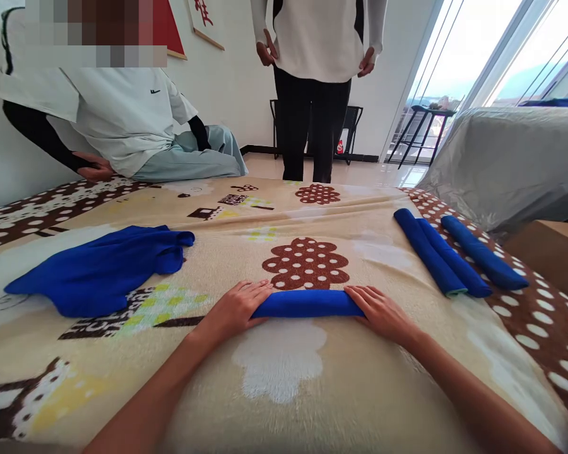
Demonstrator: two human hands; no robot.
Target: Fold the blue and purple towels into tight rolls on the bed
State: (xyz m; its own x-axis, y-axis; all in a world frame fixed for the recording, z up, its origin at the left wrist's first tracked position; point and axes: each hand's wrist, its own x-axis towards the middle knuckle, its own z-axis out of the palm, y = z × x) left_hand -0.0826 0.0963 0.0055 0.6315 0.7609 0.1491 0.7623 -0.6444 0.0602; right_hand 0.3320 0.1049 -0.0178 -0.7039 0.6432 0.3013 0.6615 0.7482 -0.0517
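Roll (307,303) lies crosswise, fingers (260,288) over 2 ends.

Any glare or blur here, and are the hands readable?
Head view: the tall glass window is overexposed; head view: left hand, right hand and rolled blue cloth look fairly sharp; head view: the white-shirted seated person is partly pixelated.

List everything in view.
Roll: 1, blue, under hands
Other rolls: 3, blue, right
Loose cloth: 1, blue, left
Blanket: 1, beige and brown, beneath
People: 2, pale tops, far side
Low furniture: unclear, black, behind standing person
Stool: 1, black, by window
Window: 1, pale, upper right
Covered furniture: 1, grey, right
Box: 1, brown, right
Wall hangings: 2, red, white, upper left
Left hand: 1, bare, roll's left end
Right hand: 1, bare, roll's right end
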